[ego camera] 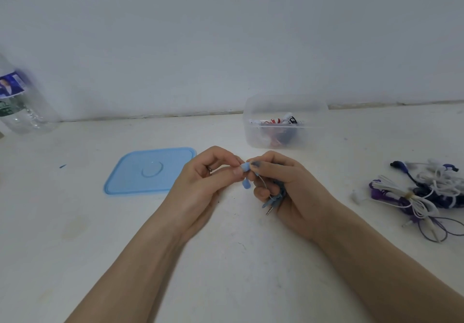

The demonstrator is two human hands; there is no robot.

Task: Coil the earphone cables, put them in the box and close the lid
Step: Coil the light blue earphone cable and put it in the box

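Observation:
Both hands meet over the middle of the table around a blue earphone [246, 168]. My left hand [208, 184] pinches one blue earbud between thumb and fingertips. My right hand [283, 187] curls round the coiled blue cable, whose metal plug pokes out below the palm; a second bud dangles between the hands. The clear plastic box [283, 111] stands open behind the hands with a red, white and black earphone bundle inside. Its blue lid [148, 172] lies flat on the table to the left.
A tangle of white, purple and dark blue earphones [421, 194] lies at the right edge of the white table [226, 260]. A clear plastic bottle [20, 96] stands far left against the wall.

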